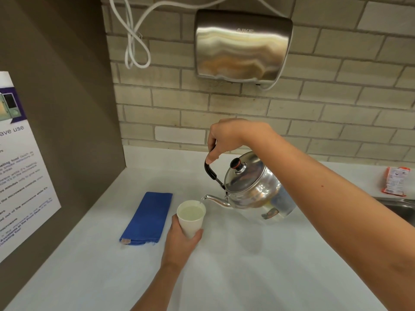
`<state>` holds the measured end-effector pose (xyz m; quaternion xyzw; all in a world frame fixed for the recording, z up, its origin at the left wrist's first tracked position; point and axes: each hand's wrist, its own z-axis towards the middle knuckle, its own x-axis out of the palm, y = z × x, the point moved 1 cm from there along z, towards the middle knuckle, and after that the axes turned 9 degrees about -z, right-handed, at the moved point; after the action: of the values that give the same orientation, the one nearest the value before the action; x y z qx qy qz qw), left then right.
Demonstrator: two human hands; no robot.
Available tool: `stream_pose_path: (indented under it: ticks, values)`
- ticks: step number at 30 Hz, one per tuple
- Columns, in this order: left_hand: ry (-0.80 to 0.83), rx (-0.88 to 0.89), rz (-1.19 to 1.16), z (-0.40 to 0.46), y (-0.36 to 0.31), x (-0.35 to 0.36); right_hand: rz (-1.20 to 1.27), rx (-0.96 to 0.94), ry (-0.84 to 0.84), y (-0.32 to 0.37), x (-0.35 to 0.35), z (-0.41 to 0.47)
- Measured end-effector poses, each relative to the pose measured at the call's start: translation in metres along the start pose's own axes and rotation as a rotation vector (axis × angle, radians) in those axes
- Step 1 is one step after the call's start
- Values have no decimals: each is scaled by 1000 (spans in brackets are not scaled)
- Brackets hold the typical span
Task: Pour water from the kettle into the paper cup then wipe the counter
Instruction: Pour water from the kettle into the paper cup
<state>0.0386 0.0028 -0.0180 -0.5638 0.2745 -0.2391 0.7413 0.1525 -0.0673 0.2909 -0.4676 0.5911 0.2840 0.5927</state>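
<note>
A shiny steel kettle [251, 189] hangs tilted to the left above the white counter [258, 265], its spout right over the rim of a white paper cup [190, 218]. A thin stream of water runs from the spout into the cup, which holds water. My right hand [226, 138] grips the kettle's black handle from above. My left hand [182, 241] is wrapped around the lower part of the cup from the near side. A folded blue cloth [147, 217] lies flat on the counter just left of the cup.
A steel hand dryer [242, 46] with a looped white cord [134, 41] hangs on the brick wall. A printed notice [20, 167] is stuck to the brown side panel at left. An orange packet [396, 181] lies far right, beside a sink edge [402, 206].
</note>
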Motion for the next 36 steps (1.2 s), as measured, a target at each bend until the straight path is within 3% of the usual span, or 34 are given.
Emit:
stream_pose_path:
  ticks: [36]
  values:
    - [8, -4, -1, -2, -3, -1, 7, -13, -11, 2, 0, 1]
